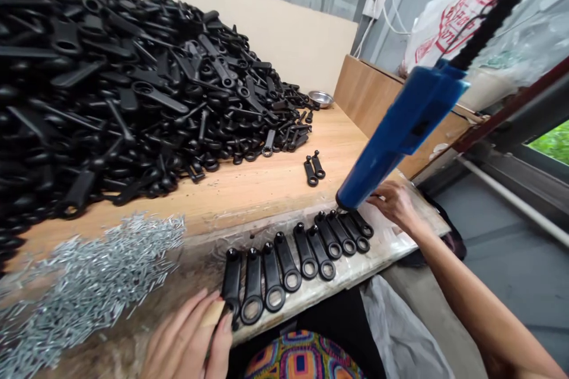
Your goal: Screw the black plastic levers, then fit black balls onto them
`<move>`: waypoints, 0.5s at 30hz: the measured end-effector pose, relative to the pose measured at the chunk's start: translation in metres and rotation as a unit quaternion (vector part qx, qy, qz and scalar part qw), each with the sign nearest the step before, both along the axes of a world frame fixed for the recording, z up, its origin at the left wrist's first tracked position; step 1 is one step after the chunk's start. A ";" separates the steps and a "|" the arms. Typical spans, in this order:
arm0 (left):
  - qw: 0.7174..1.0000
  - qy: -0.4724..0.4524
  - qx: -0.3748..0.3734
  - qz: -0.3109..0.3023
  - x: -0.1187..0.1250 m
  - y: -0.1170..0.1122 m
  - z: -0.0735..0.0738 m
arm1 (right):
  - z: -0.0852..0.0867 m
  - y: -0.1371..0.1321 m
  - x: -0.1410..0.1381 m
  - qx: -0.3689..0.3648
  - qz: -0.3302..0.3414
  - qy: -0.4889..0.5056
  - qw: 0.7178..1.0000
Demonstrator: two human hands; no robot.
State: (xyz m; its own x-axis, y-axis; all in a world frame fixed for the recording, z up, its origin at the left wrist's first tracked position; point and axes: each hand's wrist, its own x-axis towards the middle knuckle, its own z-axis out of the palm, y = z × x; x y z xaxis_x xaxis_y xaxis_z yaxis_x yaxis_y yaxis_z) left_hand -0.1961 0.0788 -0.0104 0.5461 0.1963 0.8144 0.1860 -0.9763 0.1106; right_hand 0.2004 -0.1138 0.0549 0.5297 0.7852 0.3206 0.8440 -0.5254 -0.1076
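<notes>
Nearest, the left hand (191, 334) touches the leftmost black plastic ring-ended lever (232, 275) in a row on the wooden counter (267, 195); can't tell whether its grip pinches. Right hand (395, 204), beside the blue cylindrical tool (395, 124): grip unclear. Beyond, a heap of black levers (155, 89)!

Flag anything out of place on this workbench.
Two black plastic ring-ended levers lie oddly stranded on the tan wooden tabletop between the black lever heap and the black lever row, belonging to neither.
</notes>
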 end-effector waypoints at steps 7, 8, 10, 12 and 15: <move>1.000 0.001 -0.021 0.002 -0.002 0.001 -0.007 | -0.013 -0.068 -0.045 -0.016 0.027 0.002 1.000; 1.000 0.006 -0.024 0.000 -0.003 0.002 -0.009 | -0.015 -0.071 -0.049 -0.019 0.029 0.003 0.999; 1.000 0.011 -0.026 -0.002 -0.005 0.003 -0.013 | -0.018 -0.075 -0.055 -0.026 0.035 0.003 0.999; 1.000 0.013 -0.027 0.000 -0.007 0.004 -0.017 | -0.019 -0.075 -0.058 -0.032 0.047 -0.002 0.998; 0.999 0.014 -0.038 0.007 -0.008 0.004 -0.019 | -0.018 -0.076 -0.060 -0.043 0.057 -0.014 0.997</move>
State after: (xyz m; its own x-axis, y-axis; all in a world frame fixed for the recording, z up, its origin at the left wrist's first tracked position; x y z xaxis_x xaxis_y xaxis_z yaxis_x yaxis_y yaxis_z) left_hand -0.2037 0.0826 -0.0297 0.5647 0.2653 0.7815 0.2041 -0.9624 0.1792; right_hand 0.1407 -0.1893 0.0373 0.4266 0.8655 0.2624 0.9012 -0.4315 -0.0418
